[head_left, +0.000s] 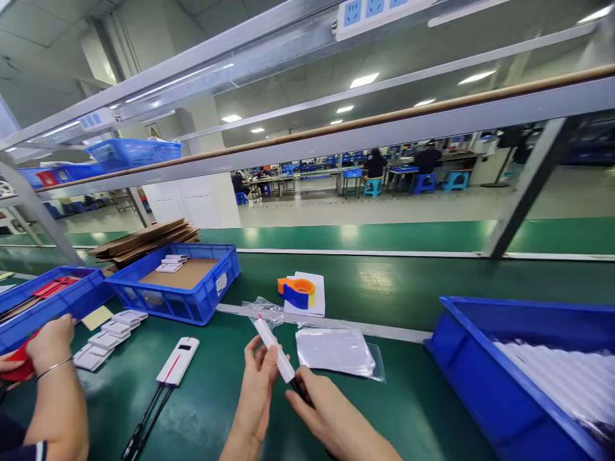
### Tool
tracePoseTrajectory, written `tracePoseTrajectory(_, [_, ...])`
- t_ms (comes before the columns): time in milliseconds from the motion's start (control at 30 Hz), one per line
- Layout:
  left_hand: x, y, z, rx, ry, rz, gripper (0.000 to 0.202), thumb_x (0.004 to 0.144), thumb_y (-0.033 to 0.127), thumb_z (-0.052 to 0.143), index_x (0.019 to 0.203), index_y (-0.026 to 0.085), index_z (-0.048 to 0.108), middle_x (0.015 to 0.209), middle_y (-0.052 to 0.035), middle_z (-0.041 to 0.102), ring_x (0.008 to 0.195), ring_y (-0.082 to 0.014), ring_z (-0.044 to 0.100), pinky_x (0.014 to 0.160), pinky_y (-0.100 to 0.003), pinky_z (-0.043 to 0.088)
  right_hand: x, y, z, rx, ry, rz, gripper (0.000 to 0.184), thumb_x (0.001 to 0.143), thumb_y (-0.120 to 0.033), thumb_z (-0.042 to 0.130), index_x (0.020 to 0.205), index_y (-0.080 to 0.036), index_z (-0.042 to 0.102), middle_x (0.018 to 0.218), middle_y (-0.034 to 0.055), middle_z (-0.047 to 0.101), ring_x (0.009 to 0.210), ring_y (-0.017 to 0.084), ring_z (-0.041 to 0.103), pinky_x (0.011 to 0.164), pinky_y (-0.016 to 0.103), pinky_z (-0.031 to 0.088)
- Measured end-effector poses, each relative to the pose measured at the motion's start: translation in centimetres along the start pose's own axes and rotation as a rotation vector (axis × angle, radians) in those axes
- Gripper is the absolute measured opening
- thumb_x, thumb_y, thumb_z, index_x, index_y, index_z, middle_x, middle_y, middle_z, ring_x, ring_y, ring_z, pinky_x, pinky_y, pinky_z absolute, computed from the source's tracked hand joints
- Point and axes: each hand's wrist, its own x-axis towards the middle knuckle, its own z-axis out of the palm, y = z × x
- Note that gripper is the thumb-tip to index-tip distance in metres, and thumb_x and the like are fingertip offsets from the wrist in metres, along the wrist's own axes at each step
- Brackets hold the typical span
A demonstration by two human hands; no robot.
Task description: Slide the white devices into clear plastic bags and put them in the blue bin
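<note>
Tilted and seen edge-on, a slim white device is in my left hand, thumb and fingers closed round it. My right hand is closed at its lower end, pinching the black cable that comes out there; most of that cable is hidden by my fingers. On the green table to the left lies another white device, flat, with a red line, a dark window and black cables. Beyond my right hand lies a stack of clear plastic bags.
An orange and blue tape dispenser rests on white paper. A blue bin of wrapped white items stands right; another blue bin stands left, near cardboard sheets. At far left, a co-worker's arm reaches in beside several white pieces.
</note>
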Motion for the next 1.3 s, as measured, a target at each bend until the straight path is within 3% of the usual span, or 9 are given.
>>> tracePoseTrajectory(167, [2.6,-3.1,3.3,0.511,-0.352,0.207,0.041,0.103,0.057,0.045,0.119,0.021,0.058,0.112,-0.0116,0.067,0.103,-0.0256,0.066,0.087,-0.036,0.052,-2.7,6.3,1.2,0.479,0.171,0.227,0.043,0.100,-0.062,0.028,0.096,-0.025,0.050,0.065,-0.0091,0.036,0.045,0.011,0.027,0.039,0.023,0.028])
tracePoseTrajectory(267, [5.8,-4.0,5.2,0.727,-0.534,0.273,0.029,0.098,0.048,0.057,0.093,0.022,0.068,0.094,-0.0094,0.068,0.097,-0.0290,0.061,0.094,-0.042,0.045,-4.2,9.1,-0.7,0.665,0.306,0.305,0.056,0.093,-0.079,0.032,0.091,-0.026,0.049,0.065,-0.0123,0.022,0.050,0.009,0.013,0.039,0.021,0.021])
tracePoseTrajectory(367, [9.6,-5.2,6.7,0.884,-0.609,0.304,0.016,0.079,0.033,0.081,0.083,0.022,0.070,0.094,-0.0085,0.068,0.105,-0.0330,0.055,0.103,-0.047,0.038,-5.2,10.9,-2.2,0.780,0.462,0.311,0.056,0.090,-0.081,0.042,0.090,-0.026,0.047,0.067,-0.0119,0.022,0.052,0.009,0.017,0.044,0.022,0.020])
tracePoseTrajectory(467, [12.8,-6.7,7.9,1.054,-0.666,0.286,0.027,0.064,0.023,0.090,0.080,0.019,0.068,0.090,-0.0065,0.067,0.101,-0.0322,0.056,0.100,-0.049,0.042,-5.4,11.8,-2.3,0.917,0.624,0.269,0.053,0.085,-0.076,0.060,0.086,-0.024,0.051,0.065,-0.0093,0.036,0.047,0.007,0.028,0.043,0.024,0.026])
tracePoseTrajectory(600, [15.4,-7.8,8.3,1.215,-0.768,0.230,0.020,0.088,0.031,0.078,0.090,0.014,0.068,0.092,-0.0036,0.068,0.087,-0.0211,0.065,0.084,-0.040,0.055,-5.6,11.7,-1.9,0.972,0.716,0.320,0.057,0.078,-0.075,0.071,0.083,-0.020,0.057,0.064,-0.0079,0.040,0.048,0.005,0.028,0.046,0.023,0.018])
tracePoseTrajectory(700, [15.8,-7.5,8.1,1.259,-0.819,0.243,0.023,0.099,0.035,0.065,0.104,0.013,0.067,0.101,-0.0045,0.070,0.087,-0.0182,0.068,0.080,-0.037,0.058,-6.0,11.2,-2.3,0.974,0.771,0.394,0.061,0.073,-0.076,0.075,0.084,-0.018,0.058,0.064,-0.0087,0.035,0.053,0.005,0.024,0.051,0.025,0.012])
tracePoseTrajectory(900, [15.2,-5.7,7.9,1.223,-0.848,0.366,0.013,0.094,0.023,0.062,0.085,0.017,0.070,0.089,-0.0045,0.070,0.087,-0.0222,0.065,0.081,-0.035,0.051,-6.3,10.9,-3.4,0.983,0.826,0.403,0.061,0.071,-0.076,0.077,0.084,-0.020,0.056,0.064,-0.0094,0.035,0.052,0.005,0.023,0.052,0.026,0.012])
tracePoseTrajectory(1100, [13.5,-4.7,7.3,1.143,-0.850,0.472,0.015,0.091,0.023,0.058,0.088,0.021,0.073,0.098,-0.0089,0.071,0.098,-0.0277,0.061,0.091,-0.040,0.045,-5.9,11.5,-2.8,0.953,0.820,0.382,0.059,0.073,-0.076,0.074,0.081,-0.021,0.055,0.062,-0.0101,0.035,0.049,0.004,0.022,0.048,0.026,0.010])
tracePoseTrajectory(1300, [11.8,-4.3,5.7,0.952,-0.807,0.400,0.012,0.091,0.023,0.055,0.089,0.019,0.066,0.094,-0.0080,0.072,0.093,-0.0242,0.064,0.089,-0.037,0.048,-5.7,12.8,-2.4,0.844,0.792,0.383,0.062,0.079,-0.079,0.066,0.089,-0.018,0.062,0.067,-0.0051,0.050,0.047,0.003,0.019,0.049,0.027,0.011])
